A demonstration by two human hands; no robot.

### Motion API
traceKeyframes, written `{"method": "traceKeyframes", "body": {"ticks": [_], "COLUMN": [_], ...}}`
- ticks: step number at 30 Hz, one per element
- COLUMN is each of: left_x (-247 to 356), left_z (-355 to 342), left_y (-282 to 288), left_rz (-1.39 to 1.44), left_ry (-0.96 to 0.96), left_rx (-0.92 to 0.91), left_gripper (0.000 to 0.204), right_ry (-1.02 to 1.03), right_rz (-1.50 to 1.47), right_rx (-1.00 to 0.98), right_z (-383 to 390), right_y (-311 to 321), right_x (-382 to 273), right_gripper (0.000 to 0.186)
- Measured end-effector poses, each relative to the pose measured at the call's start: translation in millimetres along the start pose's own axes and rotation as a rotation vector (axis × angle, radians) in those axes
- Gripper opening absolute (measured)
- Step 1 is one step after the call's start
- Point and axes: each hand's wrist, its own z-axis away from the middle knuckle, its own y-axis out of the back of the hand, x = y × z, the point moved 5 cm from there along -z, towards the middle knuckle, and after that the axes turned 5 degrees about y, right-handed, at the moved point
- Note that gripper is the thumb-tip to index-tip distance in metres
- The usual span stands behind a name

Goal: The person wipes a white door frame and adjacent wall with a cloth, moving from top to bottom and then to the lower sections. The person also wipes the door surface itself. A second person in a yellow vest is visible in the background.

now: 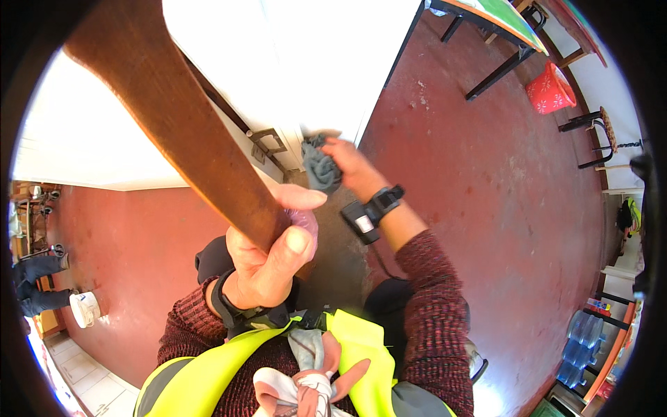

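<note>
My left hand (271,254) is closed around the lower end of a long, curved, varnished brown wooden piece (180,121). It rises toward the upper left, very near the camera, and its upper end runs out of the picture. A small pinkish-purple patch (307,224) shows by the left fingers; I cannot tell what it is. My right hand (351,163), farther out, grips a bunched grey cloth (319,167). The cloth is beside the lower part of a bright white panel (313,62), close to a metal latch plate (268,141).
Around me is a worn red floor (486,208). A table with a green top (504,21) stands at the far right, near a red bucket (550,90) and a stool (606,132). Blue water bottles (580,340) sit at the lower right. A white bucket (85,309) and a person's legs (42,278) are at the left.
</note>
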Motion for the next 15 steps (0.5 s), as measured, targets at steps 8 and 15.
{"method": "traceKeyframes", "body": {"ticks": [8, 15], "left_x": [10, 14], "left_z": [8, 9], "left_y": [14, 19], "left_rz": [-0.049, -0.046], "left_ry": [-0.082, -0.106], "left_rx": [0.074, 0.094], "left_gripper": [0.04, 0.04], "right_ry": [0.024, -0.119], "right_rz": [0.362, 0.572], "right_rx": [-0.285, 0.086], "right_z": [65, 14], "right_y": [40, 69], "right_x": [-124, 4], "right_gripper": [0.025, 0.039]}}
